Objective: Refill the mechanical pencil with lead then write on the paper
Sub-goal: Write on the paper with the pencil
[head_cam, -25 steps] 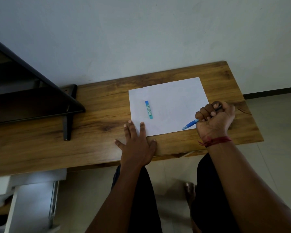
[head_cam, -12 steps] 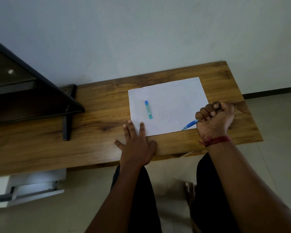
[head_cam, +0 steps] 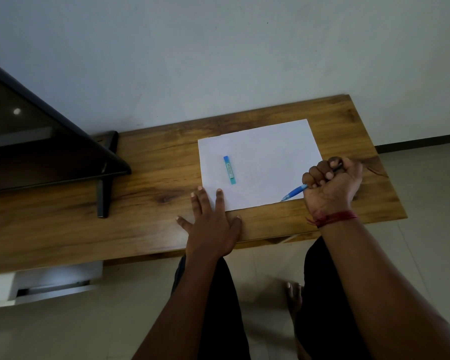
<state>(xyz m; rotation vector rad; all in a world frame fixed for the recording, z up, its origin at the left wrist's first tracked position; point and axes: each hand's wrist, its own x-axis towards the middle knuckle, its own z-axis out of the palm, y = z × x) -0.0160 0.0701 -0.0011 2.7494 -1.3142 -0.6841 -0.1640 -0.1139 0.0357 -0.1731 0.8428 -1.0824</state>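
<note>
On a wooden worktop (head_cam: pixel 151 203), the paper (head_cam: pixel 265 162) is pinned at its 7 o'clock corner by the left hand (head_cam: pixel 213 224), laid flat and open with nothing in its grip, seemingly to stop the sheet sliding. The mechanical pencil (head_cam: pixel 295 191) is clenched in the fisted right hand (head_cam: pixel 331 184) at the sheet's 4 o'clock edge, tip at the paper's near edge, likely ready for writing. The lead case (head_cam: pixel 229 169) lies on the paper towards 9 o'clock, apart from both hands

A dark flat screen (head_cam: pixel 37 141) stands on the left part of the wooden desk (head_cam: pixel 153 178), its black foot (head_cam: pixel 103 196) reaching toward the desk's front edge. Below the desk's left end sits a white cabinet (head_cam: pixel 44 284) on the pale tiled floor (head_cam: pixel 426 229); a plain wall (head_cam: pixel 218 61) rises behind the desk's far edge.
</note>
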